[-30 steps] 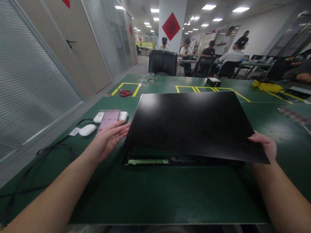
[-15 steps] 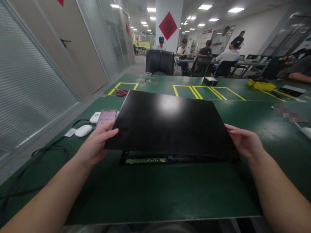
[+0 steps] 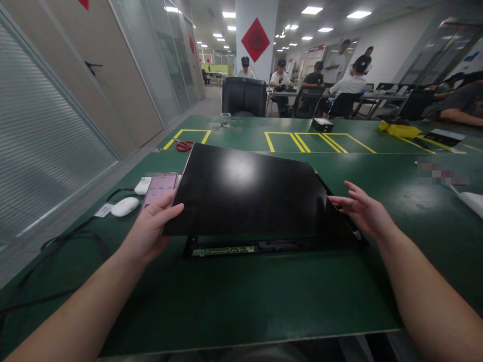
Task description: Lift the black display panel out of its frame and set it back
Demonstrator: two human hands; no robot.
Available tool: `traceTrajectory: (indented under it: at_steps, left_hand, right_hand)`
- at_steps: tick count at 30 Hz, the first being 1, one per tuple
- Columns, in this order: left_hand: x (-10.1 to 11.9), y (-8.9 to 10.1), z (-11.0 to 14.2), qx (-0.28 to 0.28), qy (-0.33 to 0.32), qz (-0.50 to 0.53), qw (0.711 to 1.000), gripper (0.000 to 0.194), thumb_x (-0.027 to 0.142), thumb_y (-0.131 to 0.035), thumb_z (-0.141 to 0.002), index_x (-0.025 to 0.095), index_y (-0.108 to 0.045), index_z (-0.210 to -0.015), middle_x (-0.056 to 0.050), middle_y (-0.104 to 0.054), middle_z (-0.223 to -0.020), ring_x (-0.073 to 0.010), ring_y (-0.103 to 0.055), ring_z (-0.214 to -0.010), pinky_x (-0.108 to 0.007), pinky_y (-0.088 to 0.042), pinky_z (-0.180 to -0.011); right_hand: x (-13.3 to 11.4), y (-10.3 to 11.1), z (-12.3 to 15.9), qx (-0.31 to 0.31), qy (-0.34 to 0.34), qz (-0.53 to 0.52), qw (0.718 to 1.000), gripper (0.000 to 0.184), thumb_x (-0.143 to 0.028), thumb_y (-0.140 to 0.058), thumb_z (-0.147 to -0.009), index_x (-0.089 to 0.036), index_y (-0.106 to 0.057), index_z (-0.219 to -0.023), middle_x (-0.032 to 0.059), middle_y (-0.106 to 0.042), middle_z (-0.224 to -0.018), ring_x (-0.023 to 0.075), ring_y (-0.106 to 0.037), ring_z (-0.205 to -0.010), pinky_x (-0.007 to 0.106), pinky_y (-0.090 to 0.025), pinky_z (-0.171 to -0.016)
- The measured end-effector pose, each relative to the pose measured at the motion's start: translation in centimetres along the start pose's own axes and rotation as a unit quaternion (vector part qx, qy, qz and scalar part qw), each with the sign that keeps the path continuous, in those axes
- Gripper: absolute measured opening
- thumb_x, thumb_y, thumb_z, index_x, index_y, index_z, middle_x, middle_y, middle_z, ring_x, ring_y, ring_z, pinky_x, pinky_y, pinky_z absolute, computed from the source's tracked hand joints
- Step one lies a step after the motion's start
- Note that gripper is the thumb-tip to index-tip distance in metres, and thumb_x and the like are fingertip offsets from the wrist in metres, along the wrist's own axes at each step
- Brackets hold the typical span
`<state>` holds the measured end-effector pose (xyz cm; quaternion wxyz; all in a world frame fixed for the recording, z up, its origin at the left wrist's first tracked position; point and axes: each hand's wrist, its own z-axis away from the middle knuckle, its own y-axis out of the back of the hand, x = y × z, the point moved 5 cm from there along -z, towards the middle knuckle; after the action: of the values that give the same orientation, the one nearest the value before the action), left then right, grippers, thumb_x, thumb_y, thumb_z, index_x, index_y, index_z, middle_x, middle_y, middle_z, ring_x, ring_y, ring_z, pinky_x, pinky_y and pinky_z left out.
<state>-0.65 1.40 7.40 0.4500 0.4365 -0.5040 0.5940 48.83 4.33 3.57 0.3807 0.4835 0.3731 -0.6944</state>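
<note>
A large glossy black panel [image 3: 245, 191] is held tilted over the green table [image 3: 241, 301]. My left hand [image 3: 151, 229] grips its near left corner, thumb on top. My right hand [image 3: 362, 211] hovers at the panel's right edge with fingers spread and nothing in them. Under the panel's near edge lies a dark frame with a green circuit strip [image 3: 222, 250].
A pink phone [image 3: 160, 187], a white mouse [image 3: 125, 206] and a black cable [image 3: 71, 239] lie at the left. Red scissors [image 3: 183, 146], a clear cup [image 3: 225, 119] and a small black box [image 3: 322, 124] sit farther back. People sit at distant tables.
My left hand went from open beside the panel to gripping its left corner. My right hand let go of the right edge. The panel shifted left and lower.
</note>
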Motion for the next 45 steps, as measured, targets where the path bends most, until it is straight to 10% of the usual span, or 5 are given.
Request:
traceTrajectory:
  at_steps: [16, 45]
  left_hand:
    - [-3.3, -0.9, -0.1, -0.034, 0.091, 0.005, 0.995, 0.064, 0.025, -0.09, -0.077, 0.021, -0.074, -0.139, -0.01, -0.086, -0.12, -0.0294, -0.085, -0.099, -0.029, -0.068, -0.072]
    - [-3.5, -1.5, -0.1, 0.041, 0.189, -0.009, 0.981, 0.039, 0.013, -0.068, -0.099, 0.023, -0.078, -0.136, -0.009, -0.085, -0.119, -0.0211, -0.081, -0.103, -0.021, -0.061, -0.067]
  right_hand:
    - [0.5, 1.5, -1.3, 0.071, 0.027, 0.063, 0.995, 0.044, -0.034, -0.068, -0.087, -0.025, -0.067, -0.13, 0.0054, -0.08, -0.078, 0.0122, -0.047, -0.045, 0.016, -0.031, -0.038]
    - [0.9, 2.5, -2.9, 0.051, 0.106, 0.257, 0.959, 0.065, -0.049, -0.068, -0.083, -0.018, -0.067, -0.139, 0.0132, -0.079, -0.093, 0.0212, -0.065, -0.068, 0.027, -0.042, -0.051]
